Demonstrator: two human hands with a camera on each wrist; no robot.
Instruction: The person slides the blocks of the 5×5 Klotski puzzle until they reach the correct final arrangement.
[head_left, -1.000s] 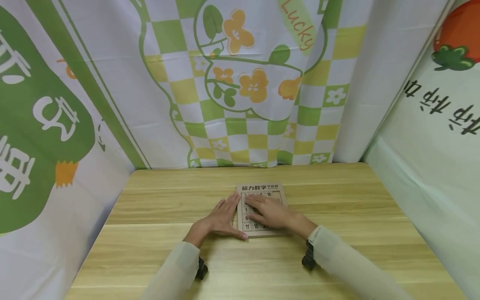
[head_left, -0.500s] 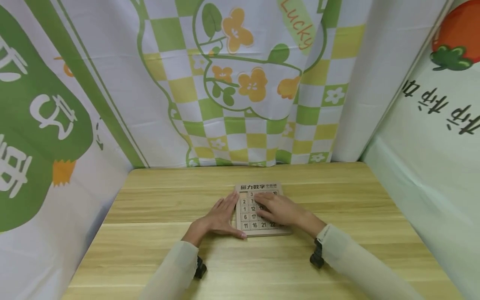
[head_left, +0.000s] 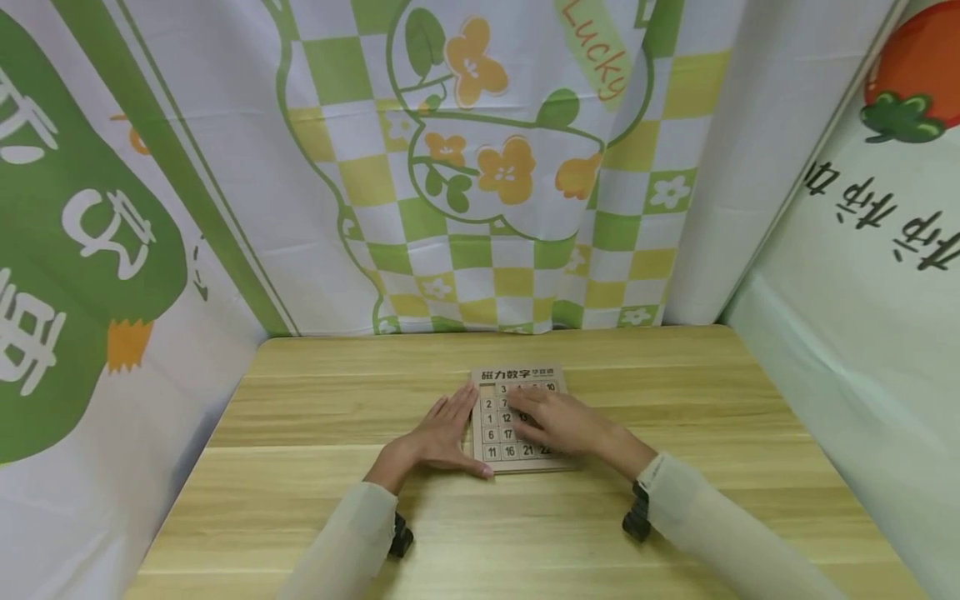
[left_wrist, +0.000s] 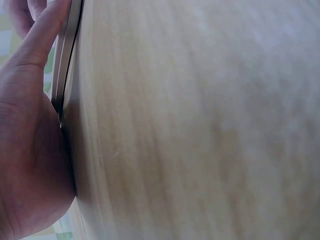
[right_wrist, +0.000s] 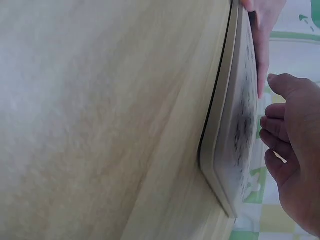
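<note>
A wooden number slide puzzle (head_left: 527, 468) lies flat on the table, its square tiles (head_left: 492, 435) printed with black numbers. The top-left slot (head_left: 487, 389) holds no tile. My left hand (head_left: 438, 437) rests along the puzzle's left side, fingers straight, thumb stretched to the front-left corner. Over the tiles on the right is my right hand (head_left: 566, 425), covering several of them. Its fingers (right_wrist: 275, 127) bend loosely in the right wrist view and grip nothing; whether the tips touch a tile I cannot tell. The left wrist view shows my left hand (left_wrist: 22, 130) against the puzzle's edge (left_wrist: 62, 65).
The pale wooden table (head_left: 322, 375) extends around the puzzle on all sides. A patterned curtain (head_left: 517, 283) hangs at its back edge, with printed cloths on the left (head_left: 217, 333) and right (head_left: 810, 333). Black wrist cameras (head_left: 636, 521) sit at the sleeve cuffs.
My right hand has moved right, and the top-row tiles slid right with it; the gap went from top right to top left. In the last half second little differs. My left hand stayed put.
</note>
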